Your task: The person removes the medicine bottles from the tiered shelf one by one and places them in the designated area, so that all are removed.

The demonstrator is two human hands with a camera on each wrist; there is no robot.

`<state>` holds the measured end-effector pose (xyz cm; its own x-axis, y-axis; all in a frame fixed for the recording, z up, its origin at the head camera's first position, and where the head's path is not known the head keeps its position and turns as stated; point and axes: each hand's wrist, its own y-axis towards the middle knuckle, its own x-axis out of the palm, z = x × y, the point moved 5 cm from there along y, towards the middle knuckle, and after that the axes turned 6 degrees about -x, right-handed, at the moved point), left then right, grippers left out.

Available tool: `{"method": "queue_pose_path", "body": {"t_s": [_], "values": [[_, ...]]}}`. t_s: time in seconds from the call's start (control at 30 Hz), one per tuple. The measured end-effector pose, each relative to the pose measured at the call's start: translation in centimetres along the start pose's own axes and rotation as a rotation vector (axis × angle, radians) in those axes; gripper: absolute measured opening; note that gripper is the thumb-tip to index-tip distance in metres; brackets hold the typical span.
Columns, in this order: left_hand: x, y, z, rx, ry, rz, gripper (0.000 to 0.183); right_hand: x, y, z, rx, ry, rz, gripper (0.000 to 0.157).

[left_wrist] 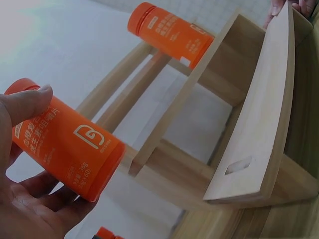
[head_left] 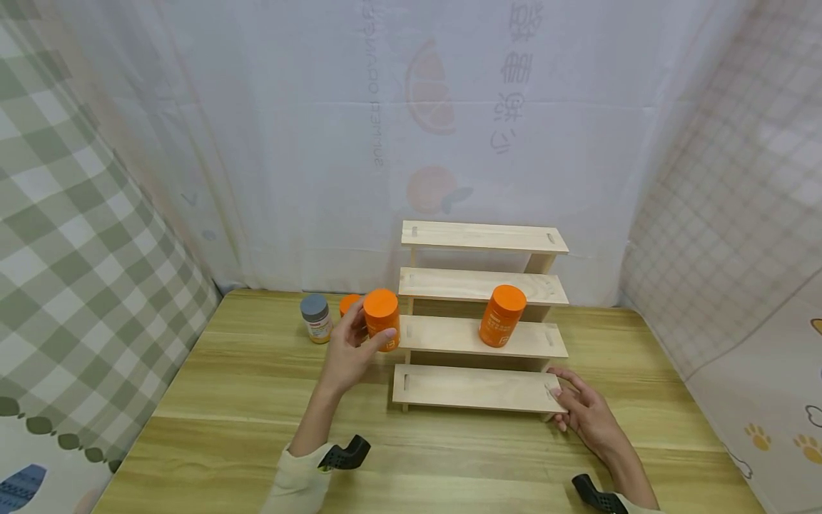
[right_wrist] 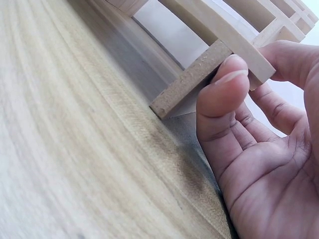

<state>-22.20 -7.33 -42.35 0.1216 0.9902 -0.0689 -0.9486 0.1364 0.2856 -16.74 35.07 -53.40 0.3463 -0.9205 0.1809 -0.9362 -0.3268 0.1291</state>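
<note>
On my feed, the wood-grain table carries a pale wooden stand of four stepped boards, smooth and slotted near the board ends. The left hand wraps an orange bottle, thumb across its front, fingers round its far side; the right hand pinches the right end of the lowest board. The held bottle is glossy orange from lid to base, printed with white characters and a looping white logo, and I see it at the left end of the second board from the bottom; I cannot tell whether it touches. A matching bottle stands right of centre on that board. Left of the left hand are a grey-lidded bottle and an orange lid, partly hidden. For room, I have tabletop reaching out from the stand's front edge between the forearms and rightward to the checked cloth, while the white curtain hangs just behind the top board. A stretch of bare board separates the two orange bottles. The stand's long axis runs left to right, its steps rising away from me; the held bottle's axis is near upright, lid up, logo toward my view.
</note>
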Motion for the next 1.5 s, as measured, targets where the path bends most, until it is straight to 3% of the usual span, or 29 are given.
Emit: {"method": "queue_pose_path", "body": {"t_s": [0.57, 1.17, 1.5], "values": [[-3.1, -1.3, -0.1, 0.01, -0.005, 0.065, 0.062, -0.1, -0.4, 0.2, -0.003, 0.008, 0.008, 0.037], [-6.6, -1.7, 0.2, 0.018, -0.036, 0.116, 0.059, -0.3, -0.2, 0.0, -0.002, -0.006, 0.024, 0.036], [-8.8, -2.2, -0.4, -0.023, -0.034, 0.161, 0.058, -0.4, 0.0, 0.3, 0.006, -0.02, 0.03, 0.035]]}}
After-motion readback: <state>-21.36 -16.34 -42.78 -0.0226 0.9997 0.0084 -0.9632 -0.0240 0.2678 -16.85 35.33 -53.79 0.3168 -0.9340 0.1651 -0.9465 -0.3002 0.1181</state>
